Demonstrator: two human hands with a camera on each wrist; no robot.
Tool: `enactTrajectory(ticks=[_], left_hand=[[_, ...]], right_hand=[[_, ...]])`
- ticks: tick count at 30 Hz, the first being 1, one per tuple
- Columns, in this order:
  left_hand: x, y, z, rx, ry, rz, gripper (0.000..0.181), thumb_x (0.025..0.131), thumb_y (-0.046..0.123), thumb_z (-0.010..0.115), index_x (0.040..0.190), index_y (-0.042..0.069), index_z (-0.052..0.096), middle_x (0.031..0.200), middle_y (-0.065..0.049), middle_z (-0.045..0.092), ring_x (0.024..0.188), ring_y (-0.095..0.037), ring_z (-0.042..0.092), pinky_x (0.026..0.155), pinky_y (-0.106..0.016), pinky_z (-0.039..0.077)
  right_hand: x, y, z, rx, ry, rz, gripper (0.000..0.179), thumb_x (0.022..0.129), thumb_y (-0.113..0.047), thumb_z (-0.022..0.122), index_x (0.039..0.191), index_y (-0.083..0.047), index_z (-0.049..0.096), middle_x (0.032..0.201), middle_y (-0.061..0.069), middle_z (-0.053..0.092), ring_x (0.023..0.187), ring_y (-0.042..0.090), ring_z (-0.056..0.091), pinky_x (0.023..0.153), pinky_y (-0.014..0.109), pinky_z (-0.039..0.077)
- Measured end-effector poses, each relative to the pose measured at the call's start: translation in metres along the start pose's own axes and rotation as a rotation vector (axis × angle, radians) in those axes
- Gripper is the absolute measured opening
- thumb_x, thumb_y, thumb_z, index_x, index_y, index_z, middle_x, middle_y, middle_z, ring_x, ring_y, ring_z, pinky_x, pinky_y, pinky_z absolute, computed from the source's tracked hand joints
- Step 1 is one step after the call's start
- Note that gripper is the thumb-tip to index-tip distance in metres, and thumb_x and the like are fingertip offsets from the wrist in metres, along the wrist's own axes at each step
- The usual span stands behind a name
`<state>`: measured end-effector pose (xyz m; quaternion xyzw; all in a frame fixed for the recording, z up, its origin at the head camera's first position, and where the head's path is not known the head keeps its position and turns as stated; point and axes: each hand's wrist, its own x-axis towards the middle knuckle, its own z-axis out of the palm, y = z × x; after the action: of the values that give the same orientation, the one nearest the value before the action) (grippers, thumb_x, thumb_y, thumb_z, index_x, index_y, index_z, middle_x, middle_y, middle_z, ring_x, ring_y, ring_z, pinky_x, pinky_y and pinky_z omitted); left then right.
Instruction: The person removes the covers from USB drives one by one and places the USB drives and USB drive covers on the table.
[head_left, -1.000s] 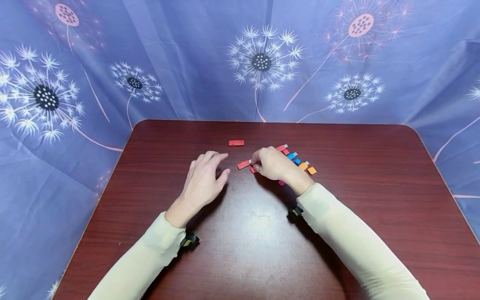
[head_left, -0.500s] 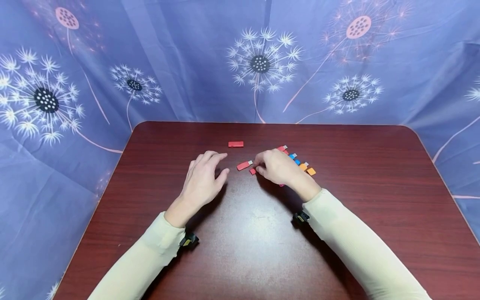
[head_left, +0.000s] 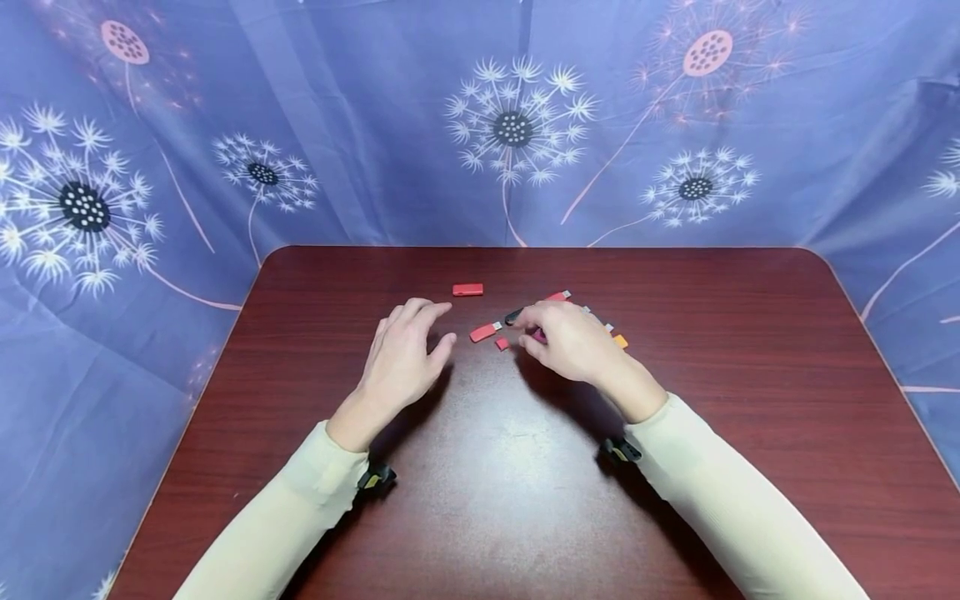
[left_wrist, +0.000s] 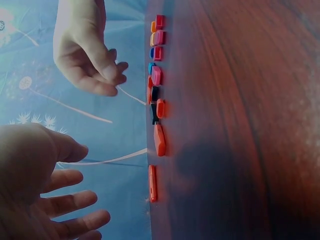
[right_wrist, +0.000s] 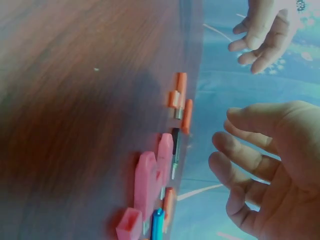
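My left hand (head_left: 401,354) hovers over the table's left part, fingers spread and holding nothing. A red USB flash drive (head_left: 485,332) with its metal plug bare lies to its right, beside a small red cap (head_left: 502,343). Farther back is a red stick (head_left: 468,290) with no plug showing. My right hand (head_left: 573,342) is above the row of drives, its fingers loosely bent with nothing between them in the right wrist view. Near its fingertips lie a black drive (head_left: 513,317) and pink drives (right_wrist: 146,182). A pink cap (right_wrist: 129,224) and a blue drive (right_wrist: 157,224) show lower in that view.
Behind the right hand lies another red drive (head_left: 558,296), with an orange cap (head_left: 621,342) at its right. The dark red wooden table (head_left: 480,500) ends at a blue curtain (head_left: 375,125) printed with dandelions.
My right hand has drawn back to the right and toward me, uncovering the black drive and part of a pink one. It now covers most of the blue and orange drives. My left hand stays nearly still.
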<state>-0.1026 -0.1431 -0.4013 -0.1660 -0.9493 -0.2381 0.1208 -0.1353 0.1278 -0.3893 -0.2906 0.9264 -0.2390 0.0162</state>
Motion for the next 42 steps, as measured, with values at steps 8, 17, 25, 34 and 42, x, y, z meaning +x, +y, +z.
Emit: enactTrajectory(ticks=[8,17,25,34,42], left_hand=[[0.005,0.0,-0.001,0.006,-0.003,0.006,0.045,0.098,0.025,0.074,0.14,0.01,0.068,0.131,-0.009,0.065,0.116,-0.033,0.061,0.091,-0.051,0.048],[0.014,-0.003,0.001,0.006,0.004,0.017,0.045,0.099,0.026,0.075,0.139,0.009,0.068,0.131,-0.01,0.065,0.115,-0.034,0.062,0.09,-0.052,0.048],[0.023,-0.005,0.002,0.015,-0.005,0.012,0.046,0.099,0.028,0.074,0.139,0.008,0.068,0.132,-0.011,0.065,0.116,-0.034,0.062,0.091,-0.052,0.049],[0.034,-0.008,0.004,0.026,-0.022,0.026,0.046,0.1,0.027,0.074,0.14,0.007,0.067,0.132,-0.012,0.065,0.116,-0.034,0.063,0.092,-0.053,0.051],[0.047,-0.013,0.008,0.037,-0.049,0.017,0.044,0.101,0.026,0.073,0.14,0.006,0.067,0.133,-0.014,0.065,0.116,-0.036,0.063,0.093,-0.053,0.052]], right_hand=[[-0.015,-0.001,-0.01,-0.019,0.036,-0.014,0.018,0.096,-0.017,0.078,0.113,-0.013,0.08,0.1,-0.004,0.076,0.085,0.017,0.067,0.073,0.041,0.053],[-0.033,0.001,-0.018,-0.024,0.066,-0.02,0.017,0.096,-0.014,0.076,0.113,-0.01,0.078,0.101,0.001,0.074,0.087,0.023,0.063,0.076,0.042,0.051],[-0.046,0.005,-0.022,-0.017,0.105,-0.026,0.018,0.094,-0.01,0.078,0.112,-0.01,0.079,0.097,0.002,0.071,0.085,0.023,0.063,0.075,0.04,0.05],[-0.058,0.009,-0.026,-0.029,0.154,-0.07,0.015,0.096,-0.014,0.077,0.111,-0.013,0.079,0.097,-0.001,0.072,0.086,0.023,0.067,0.077,0.041,0.053],[-0.068,0.014,-0.029,-0.045,0.161,-0.044,0.023,0.094,-0.014,0.078,0.117,-0.011,0.078,0.109,0.002,0.075,0.093,0.024,0.068,0.085,0.046,0.054]])
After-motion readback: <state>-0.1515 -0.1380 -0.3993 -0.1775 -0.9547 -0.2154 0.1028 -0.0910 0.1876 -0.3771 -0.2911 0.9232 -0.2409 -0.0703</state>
